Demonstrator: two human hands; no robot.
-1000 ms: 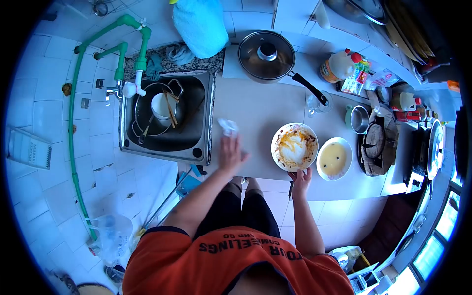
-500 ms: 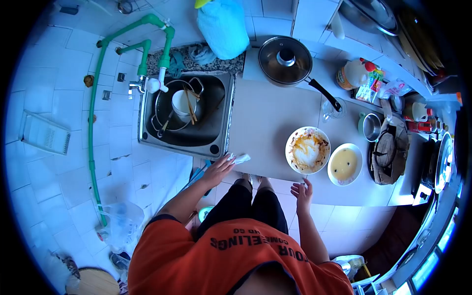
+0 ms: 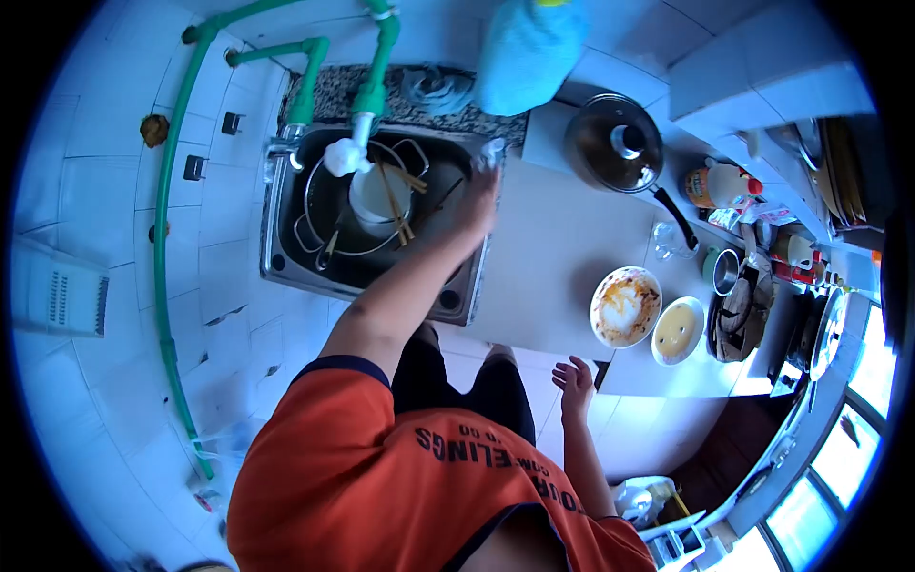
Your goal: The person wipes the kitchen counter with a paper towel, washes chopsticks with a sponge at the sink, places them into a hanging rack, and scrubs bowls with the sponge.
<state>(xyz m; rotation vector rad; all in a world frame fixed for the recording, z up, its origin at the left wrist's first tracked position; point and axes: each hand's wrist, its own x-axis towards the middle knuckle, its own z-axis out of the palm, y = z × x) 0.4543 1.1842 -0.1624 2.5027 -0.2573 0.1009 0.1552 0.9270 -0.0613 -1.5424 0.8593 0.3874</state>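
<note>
My left hand (image 3: 482, 198) reaches over the right rim of the sink (image 3: 461, 303), near its back corner. Its fingers are closed on a crumpled white tissue (image 3: 492, 150), somewhat blurred. Beside it, the sink holds a two-handled pot (image 3: 307, 232) with a white bowl (image 3: 366, 208) and wooden chopsticks (image 3: 394, 202) in it. My right hand (image 3: 574, 377) hangs at the counter's front edge, fingers apart, holding nothing. Closest to it on the counter are a bowl with brown and orange sauce stains (image 3: 626, 307) and a bowl of pale yellow liquid (image 3: 679, 331).
A lidded pan (image 3: 615, 143) stands at the back of the counter (image 3: 543, 248), its handle pointing forward. A drinking glass (image 3: 675, 240), a metal cup (image 3: 724, 271) and bottles (image 3: 721, 185) line the right side. Green pipes (image 3: 164, 286) and a tap (image 3: 286, 148) are at the left.
My left hand has gone from the counter's front edge toward the back along the sink's right rim, carrying the tissue. The camera view has shifted; my right hand stays open near the counter edge.
</note>
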